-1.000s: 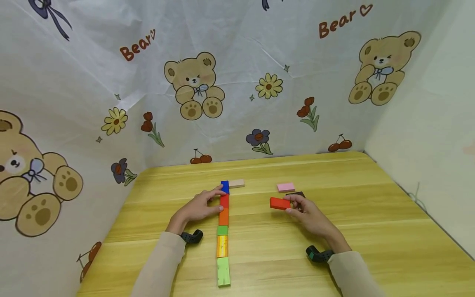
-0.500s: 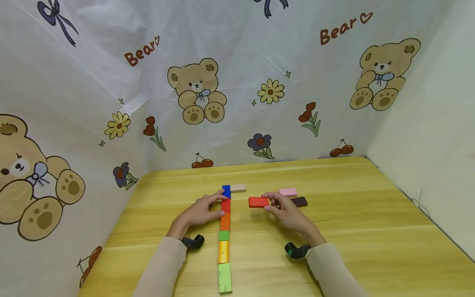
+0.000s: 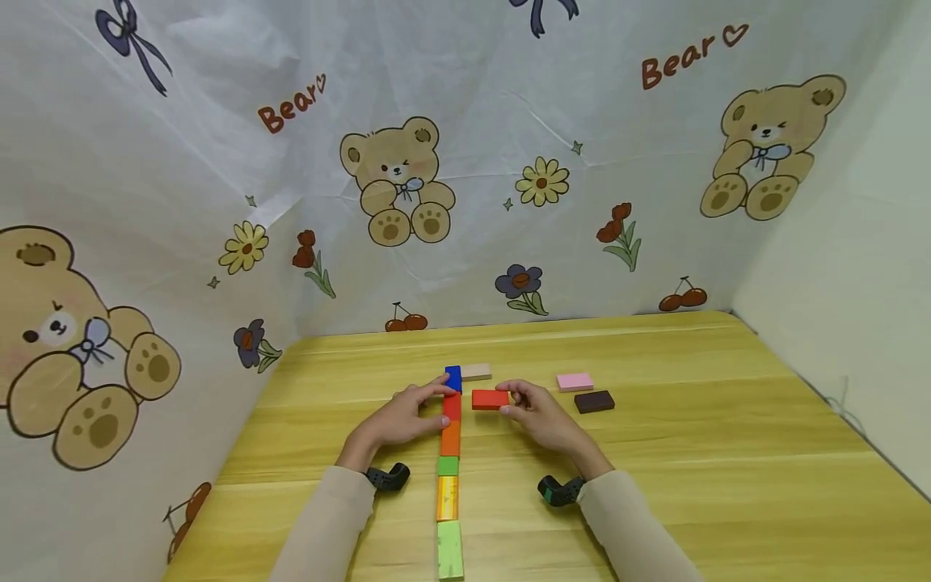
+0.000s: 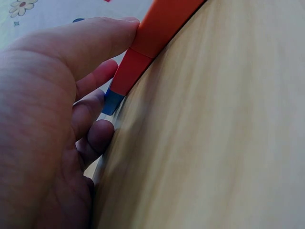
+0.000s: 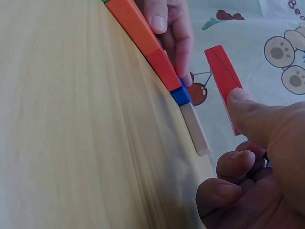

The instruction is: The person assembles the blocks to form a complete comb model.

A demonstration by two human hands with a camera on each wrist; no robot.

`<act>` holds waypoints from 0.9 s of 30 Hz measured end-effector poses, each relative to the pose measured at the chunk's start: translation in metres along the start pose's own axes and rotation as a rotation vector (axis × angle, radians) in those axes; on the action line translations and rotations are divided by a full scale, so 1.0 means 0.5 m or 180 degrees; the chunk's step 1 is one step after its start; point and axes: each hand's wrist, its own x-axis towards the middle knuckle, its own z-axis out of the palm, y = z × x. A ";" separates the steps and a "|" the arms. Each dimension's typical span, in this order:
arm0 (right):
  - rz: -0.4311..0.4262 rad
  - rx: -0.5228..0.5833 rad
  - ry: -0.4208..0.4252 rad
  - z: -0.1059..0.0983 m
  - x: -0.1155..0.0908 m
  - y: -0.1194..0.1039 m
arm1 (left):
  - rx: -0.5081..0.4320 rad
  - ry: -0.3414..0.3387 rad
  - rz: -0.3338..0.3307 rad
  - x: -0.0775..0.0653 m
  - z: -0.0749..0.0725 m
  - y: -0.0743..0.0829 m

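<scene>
A column of wooden blocks runs down the table in the head view: blue (image 3: 454,373), red (image 3: 452,408), orange (image 3: 450,440), small green (image 3: 448,466), yellow-orange (image 3: 447,498) and light green (image 3: 450,554). My left hand (image 3: 398,416) rests along its left side, thumb by the orange block and fingertips at the blue one. Between thumb and fingers, my right hand (image 3: 541,414) pinches one end of another red block (image 3: 490,399), level and just right of the column. The right wrist view shows this red block (image 5: 222,78) raised over the table, thumb across its face.
A beige block (image 3: 476,372) extends rightward from the blue block at the column's far end. Pink (image 3: 575,382) and dark brown (image 3: 594,402) blocks lie beyond my right hand. Behind the wooden table (image 3: 691,453) hangs a bear-print cloth (image 3: 465,283).
My right hand has carried the red block leftward, from beside the dark brown block to close by the column. My left hand stays at the column. The head view has shifted slightly.
</scene>
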 end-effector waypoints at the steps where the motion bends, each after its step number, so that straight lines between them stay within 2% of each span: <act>1: 0.0010 -0.0005 -0.0004 0.003 0.003 0.002 | 0.0003 -0.0001 -0.0005 0.000 0.000 0.000; 7: -0.0012 -0.0067 0.0034 0.020 0.020 0.010 | 0.0039 -0.0009 -0.0043 0.003 0.003 -0.001; 20: 0.0162 -0.0145 0.0130 0.042 0.042 0.015 | 0.0033 -0.0019 -0.0084 0.007 0.004 -0.004; 27: 0.0214 -0.0379 0.0140 0.051 0.051 0.014 | 0.0072 -0.0010 -0.0108 0.005 0.001 -0.005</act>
